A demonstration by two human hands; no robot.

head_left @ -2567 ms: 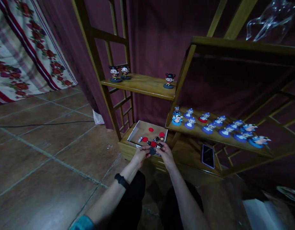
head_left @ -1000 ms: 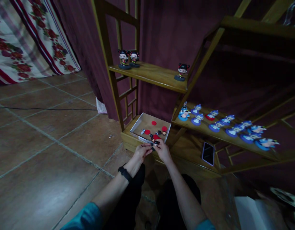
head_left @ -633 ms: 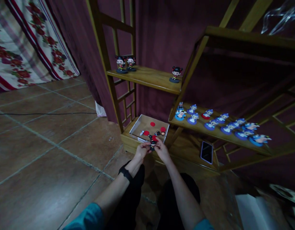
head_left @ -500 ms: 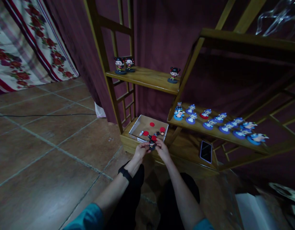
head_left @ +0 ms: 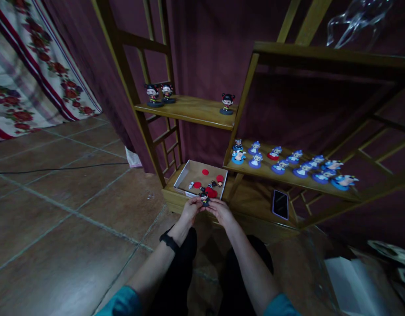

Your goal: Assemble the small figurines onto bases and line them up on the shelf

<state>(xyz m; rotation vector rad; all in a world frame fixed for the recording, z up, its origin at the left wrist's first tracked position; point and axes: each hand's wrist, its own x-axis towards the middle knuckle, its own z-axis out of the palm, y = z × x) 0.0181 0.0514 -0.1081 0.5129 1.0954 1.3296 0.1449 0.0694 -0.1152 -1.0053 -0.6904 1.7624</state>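
Note:
A small black-haired figurine (head_left: 204,199) with a dark base is upright between my two hands, just in front of a shallow cardboard box. My left hand (head_left: 191,210) pinches it from the left, and my right hand (head_left: 220,211) grips its base from the right. Inside the white-edged box (head_left: 182,176) lie several red discs (head_left: 205,172) and small figurine parts (head_left: 219,184). Three similar black-haired figurines stand on the upper shelf (head_left: 192,108): a pair at its left end and one figurine (head_left: 227,103) at its right end.
Several blue and purple figurines (head_left: 255,160) stand in rows on the right shelf (head_left: 321,184), one on a red base. A phone (head_left: 280,204) lies on the lowest board. A clear plastic object (head_left: 357,24) sits on top. A cable (head_left: 64,168) crosses the tiled floor at left.
The view has shifted slightly, moving the shelves left in the picture. My right hand's fingers have come lower, to the figurine's base. The figurine stays between both hands.

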